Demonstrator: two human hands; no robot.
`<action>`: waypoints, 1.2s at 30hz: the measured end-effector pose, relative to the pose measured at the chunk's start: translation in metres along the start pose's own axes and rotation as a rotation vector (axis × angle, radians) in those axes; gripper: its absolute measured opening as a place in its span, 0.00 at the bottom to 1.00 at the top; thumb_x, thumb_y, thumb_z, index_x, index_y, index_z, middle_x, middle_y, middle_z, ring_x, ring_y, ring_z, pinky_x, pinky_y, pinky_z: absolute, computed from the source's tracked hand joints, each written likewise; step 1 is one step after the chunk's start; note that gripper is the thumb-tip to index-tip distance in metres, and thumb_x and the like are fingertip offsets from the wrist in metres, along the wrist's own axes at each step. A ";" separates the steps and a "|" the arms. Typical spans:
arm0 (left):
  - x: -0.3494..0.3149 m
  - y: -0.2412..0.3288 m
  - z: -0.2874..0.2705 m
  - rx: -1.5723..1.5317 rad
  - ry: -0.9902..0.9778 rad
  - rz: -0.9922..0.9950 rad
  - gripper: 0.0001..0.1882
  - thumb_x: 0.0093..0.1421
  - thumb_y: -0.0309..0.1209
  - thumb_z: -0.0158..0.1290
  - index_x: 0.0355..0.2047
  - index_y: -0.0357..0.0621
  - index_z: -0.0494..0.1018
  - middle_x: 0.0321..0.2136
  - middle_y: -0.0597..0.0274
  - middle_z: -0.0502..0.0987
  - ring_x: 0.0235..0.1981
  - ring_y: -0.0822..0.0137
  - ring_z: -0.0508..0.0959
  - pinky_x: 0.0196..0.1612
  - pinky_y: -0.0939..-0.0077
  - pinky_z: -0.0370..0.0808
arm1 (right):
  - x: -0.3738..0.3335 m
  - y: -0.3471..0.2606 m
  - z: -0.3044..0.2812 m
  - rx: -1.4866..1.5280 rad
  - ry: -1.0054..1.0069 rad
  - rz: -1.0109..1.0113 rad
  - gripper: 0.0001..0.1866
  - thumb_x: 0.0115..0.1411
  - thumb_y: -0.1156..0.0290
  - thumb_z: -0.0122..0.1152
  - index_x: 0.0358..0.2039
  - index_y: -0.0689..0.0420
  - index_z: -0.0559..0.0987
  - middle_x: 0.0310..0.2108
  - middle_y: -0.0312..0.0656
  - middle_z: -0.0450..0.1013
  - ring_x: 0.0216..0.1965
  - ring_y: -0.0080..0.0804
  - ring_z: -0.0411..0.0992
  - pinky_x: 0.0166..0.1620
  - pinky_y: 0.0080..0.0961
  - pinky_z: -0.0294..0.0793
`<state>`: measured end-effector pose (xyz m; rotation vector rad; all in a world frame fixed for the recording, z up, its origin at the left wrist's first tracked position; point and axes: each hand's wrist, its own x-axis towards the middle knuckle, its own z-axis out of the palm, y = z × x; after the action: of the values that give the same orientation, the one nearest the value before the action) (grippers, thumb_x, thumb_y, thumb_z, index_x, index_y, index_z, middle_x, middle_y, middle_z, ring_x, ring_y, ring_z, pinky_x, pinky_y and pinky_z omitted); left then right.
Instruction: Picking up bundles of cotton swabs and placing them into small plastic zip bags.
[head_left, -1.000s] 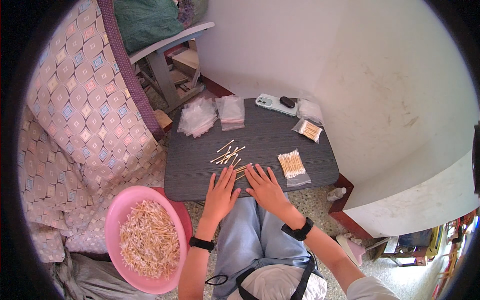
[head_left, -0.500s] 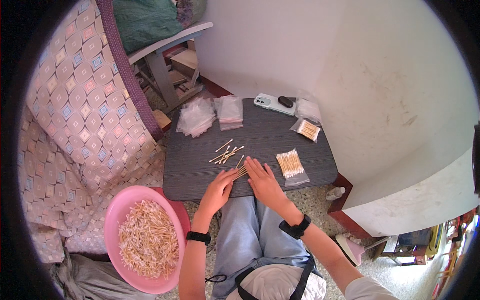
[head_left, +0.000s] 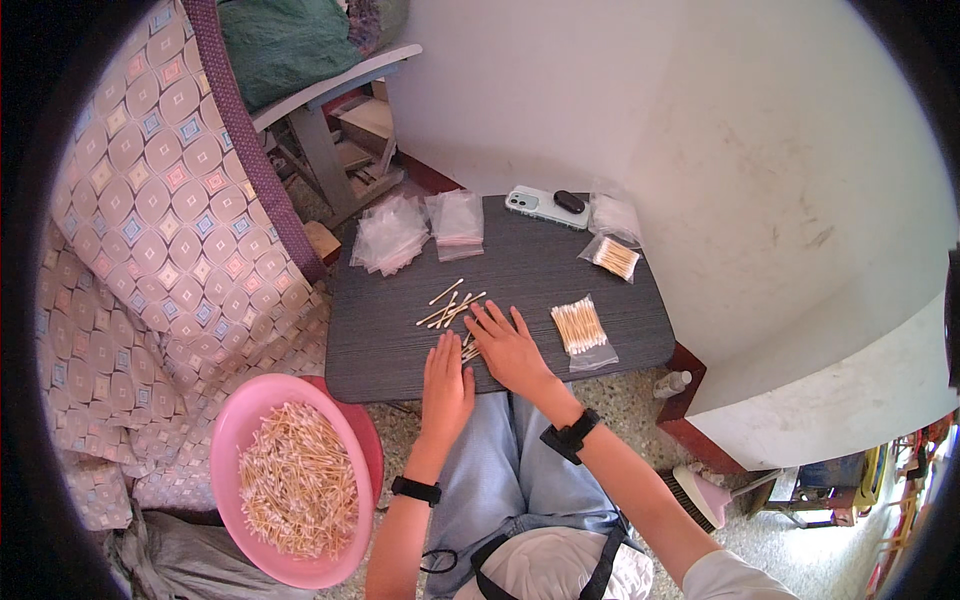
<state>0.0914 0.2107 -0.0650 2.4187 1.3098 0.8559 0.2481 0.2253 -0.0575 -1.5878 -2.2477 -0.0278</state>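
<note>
My left hand (head_left: pixel 447 392) rests at the near edge of the dark table (head_left: pixel 535 265), its fingers straight and close together. To its right lies my right hand (head_left: pixel 512 354), palm down with the fingers stretched out. A few cotton swabs (head_left: pixel 469 352) lie between the hands, partly covered by the right one. Beyond the fingertips is a loose heap of several cotton swabs (head_left: pixel 450 312). Right of my hands, a clear bag filled with cotton swabs (head_left: pixel 577 327) lies flat. Another filled bag (head_left: pixel 617 260) sits farther back on the right.
Two stacks of clear zip bags, a left one (head_left: pixel 388 235) and a right one (head_left: pixel 457 222), lie at the back. A phone (head_left: pixel 545 206) bears a small black object (head_left: pixel 569 202). Left of my legs stands a pink basin (head_left: pixel 226 480) heaped with swabs. A white wall (head_left: pixel 560 100) rises behind.
My left hand has swung to a more upright angle and shifted slightly from the right hand. The right hand has moved a little left and down, over the swabs between them.
</note>
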 end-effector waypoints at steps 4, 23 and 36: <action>-0.008 0.020 0.006 0.141 -0.108 -0.129 0.33 0.63 0.35 0.46 0.60 0.21 0.51 0.62 0.31 0.50 0.66 0.43 0.49 0.67 0.52 0.46 | -0.007 0.003 0.002 0.089 0.021 0.027 0.23 0.62 0.71 0.51 0.58 0.57 0.67 0.62 0.46 0.58 0.65 0.45 0.52 0.64 0.47 0.52; 0.012 0.034 0.035 -0.094 0.053 -0.191 0.36 0.60 0.28 0.41 0.63 0.22 0.39 0.64 0.29 0.41 0.67 0.41 0.42 0.67 0.52 0.41 | -0.031 0.007 -0.011 0.477 0.037 0.038 0.29 0.56 0.84 0.46 0.60 0.64 0.61 0.62 0.56 0.56 0.64 0.52 0.53 0.65 0.41 0.55; 0.036 0.028 0.054 -0.871 0.337 -0.395 0.27 0.69 0.34 0.36 0.64 0.34 0.50 0.65 0.46 0.53 0.67 0.54 0.52 0.66 0.64 0.51 | -0.027 -0.006 -0.016 0.706 0.159 0.201 0.28 0.57 0.86 0.41 0.61 0.73 0.54 0.58 0.68 0.57 0.60 0.62 0.56 0.60 0.42 0.61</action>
<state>0.1579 0.2272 -0.0809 1.3411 1.1151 1.3769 0.2555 0.1955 -0.0498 -1.3366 -1.6858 0.6019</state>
